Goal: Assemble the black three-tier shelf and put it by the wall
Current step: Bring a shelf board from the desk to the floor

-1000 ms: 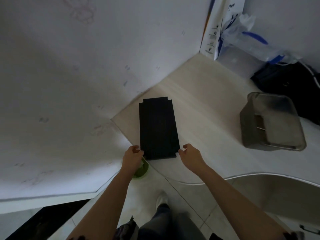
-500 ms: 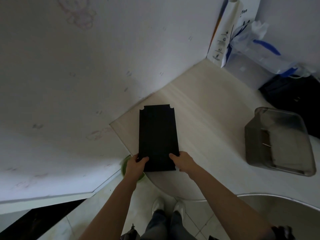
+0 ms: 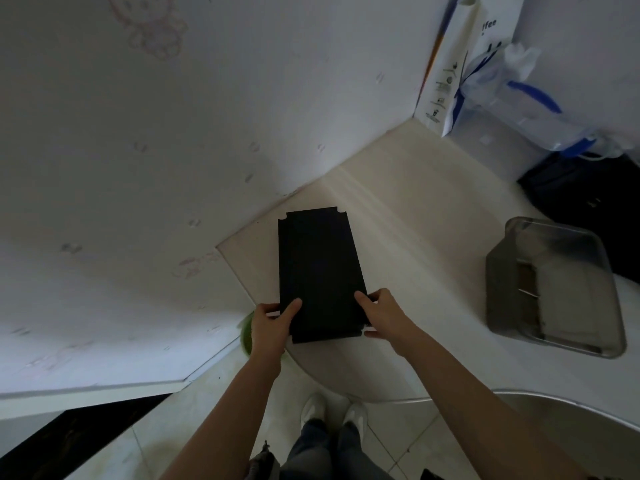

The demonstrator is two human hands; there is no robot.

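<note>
Left hand [image 3: 272, 329] and right hand [image 3: 384, 315] pinched black shelf panel [image 3: 318, 271] at its near corners
Panel overhung countertop [image 3: 415, 220] near edge; slack grip could tip it to floor

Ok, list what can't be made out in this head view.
- Green object: mostly hidden behind the left hand and counter edge.
- Black shelf panel: surface detail lost in the dim light; near corners covered by both hands, right hand.
- Metal tray: contents too dark to identify.
- White bag: lettering cut off by the top edge.
</note>
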